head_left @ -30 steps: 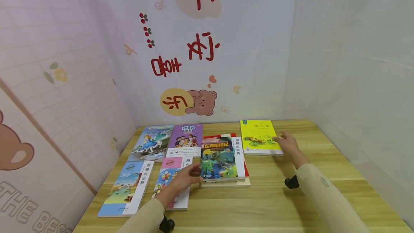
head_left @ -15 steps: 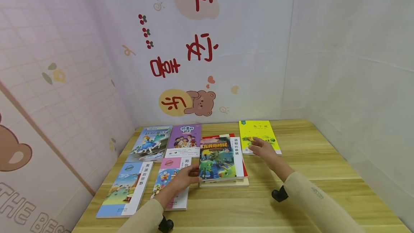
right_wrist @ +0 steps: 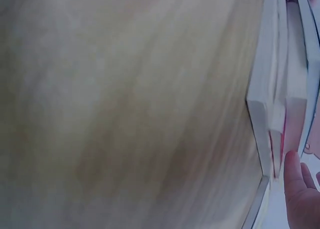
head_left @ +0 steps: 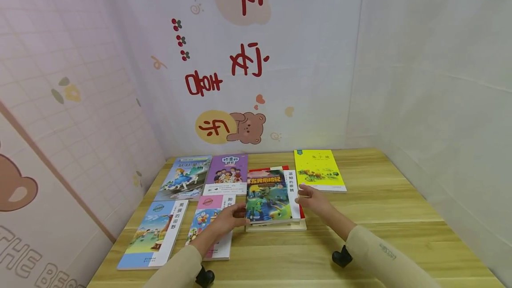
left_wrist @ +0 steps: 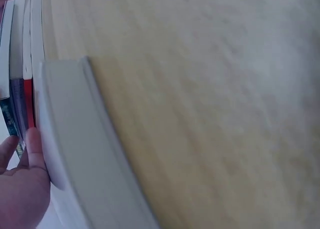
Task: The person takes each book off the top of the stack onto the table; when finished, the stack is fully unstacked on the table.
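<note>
A stack of several books lies mid-table, topped by a green-blue picture-cover book. Below it show a white-edged book, a red cover and a cream book at the bottom. My left hand is at the stack's left side, over the pink book. In the left wrist view its thumb touches the book edges. My right hand is at the stack's right side, fingers loosely bent. In the right wrist view a fingertip is right at the book edges.
A yellow book lies behind my right hand. To the left are a blue girl-cover book, a purple book and a light-blue book. Printed cloth walls border the wooden table behind and on both sides.
My right hand has moved left and toward me, from the yellow book's right edge to the stack's right side. The left hand stays at the stack's left side.
</note>
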`<state>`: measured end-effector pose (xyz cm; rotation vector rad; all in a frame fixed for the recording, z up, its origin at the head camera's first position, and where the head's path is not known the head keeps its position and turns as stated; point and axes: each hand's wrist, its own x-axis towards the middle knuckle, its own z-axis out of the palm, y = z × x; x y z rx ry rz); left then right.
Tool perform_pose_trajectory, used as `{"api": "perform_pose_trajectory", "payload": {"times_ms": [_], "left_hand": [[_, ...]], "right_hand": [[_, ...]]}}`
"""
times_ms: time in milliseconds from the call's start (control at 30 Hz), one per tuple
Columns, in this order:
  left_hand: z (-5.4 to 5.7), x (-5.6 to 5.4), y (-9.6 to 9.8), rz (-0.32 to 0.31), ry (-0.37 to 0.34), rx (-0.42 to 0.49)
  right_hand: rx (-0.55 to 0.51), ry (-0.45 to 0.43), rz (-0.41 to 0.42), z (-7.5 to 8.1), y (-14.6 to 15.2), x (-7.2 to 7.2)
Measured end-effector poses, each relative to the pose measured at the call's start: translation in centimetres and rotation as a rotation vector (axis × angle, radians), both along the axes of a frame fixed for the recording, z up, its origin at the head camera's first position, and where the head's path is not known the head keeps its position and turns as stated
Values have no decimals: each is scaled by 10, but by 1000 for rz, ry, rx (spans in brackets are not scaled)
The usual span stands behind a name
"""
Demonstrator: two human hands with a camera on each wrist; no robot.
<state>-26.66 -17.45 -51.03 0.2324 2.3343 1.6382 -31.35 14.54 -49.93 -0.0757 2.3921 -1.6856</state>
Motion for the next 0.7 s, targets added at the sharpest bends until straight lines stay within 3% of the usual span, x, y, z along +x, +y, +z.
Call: {"api": "perform_pose_trajectory", "payload": {"times_ms": [133,433,700], "left_hand": [[3,-1,5,-24,23,-69],[5,-4,18,-40,39,-126],[5,-4,32,12,75,-221]], "right_hand": [[-1,25,-4,-4,-2,4],[-27,48,-27,-8,-5,6],[-9,42,-51,-9,-4,8]]}}
